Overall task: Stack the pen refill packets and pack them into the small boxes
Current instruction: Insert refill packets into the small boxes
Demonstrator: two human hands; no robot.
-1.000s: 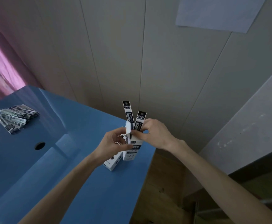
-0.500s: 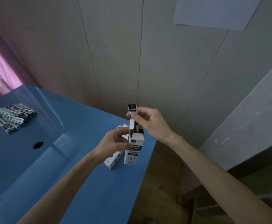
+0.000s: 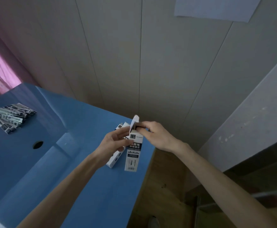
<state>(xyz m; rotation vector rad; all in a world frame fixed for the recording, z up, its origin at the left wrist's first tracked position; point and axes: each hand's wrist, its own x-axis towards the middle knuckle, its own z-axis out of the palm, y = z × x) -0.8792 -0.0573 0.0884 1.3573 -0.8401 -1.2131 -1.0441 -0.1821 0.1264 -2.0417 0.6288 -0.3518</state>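
Packing step: your left hand (image 3: 116, 142) grips the upright white printed cardboard box (image 3: 133, 152); your right hand (image 3: 157, 135), at three o'clock, pinches the dark refill packets (image 3: 138, 128) into its mouth. Next, fold the flap (image 3: 134, 121).

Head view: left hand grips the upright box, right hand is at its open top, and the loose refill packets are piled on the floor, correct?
Not quite. In the head view the loose refill packets lie on the blue table, far left, not on the floor. The rest holds: the left hand grips the upright box, and the right hand is at its open top.
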